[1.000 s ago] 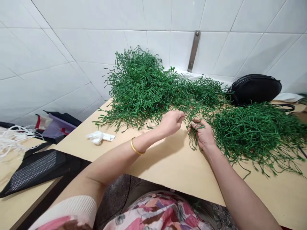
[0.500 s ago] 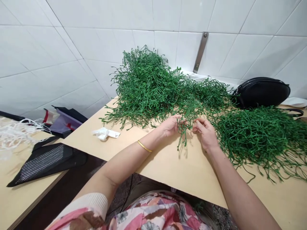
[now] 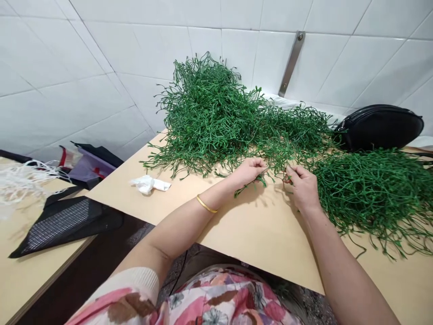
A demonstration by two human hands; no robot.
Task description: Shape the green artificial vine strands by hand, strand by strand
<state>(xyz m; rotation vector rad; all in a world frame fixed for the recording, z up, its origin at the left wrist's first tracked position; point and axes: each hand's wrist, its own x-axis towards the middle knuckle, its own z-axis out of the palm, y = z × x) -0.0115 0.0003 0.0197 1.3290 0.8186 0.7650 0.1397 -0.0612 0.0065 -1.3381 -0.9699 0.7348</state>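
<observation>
My left hand, with a gold bangle on the wrist, pinches a small green plastic stem sprig. Its branched tips poke out below the fingers and point down to the left. To the right, my right hand is closed, thumb against forefinger, at the end of thin green stems; exactly what lies between those fingertips is too small to make out. A short gap separates the two hands, just above the tabletop. Behind them rises a large tangled heap of green plastic stems.
Another pile of green stems lies right of my right hand, with a black bag behind it. Crumpled white tissue rests on the table at left. A side table holds white strands and a black mesh piece.
My left fingers have closed into a pinch, and the sprig that hung between the hands now sticks out below the left hand. My right hand has moved slightly right.
</observation>
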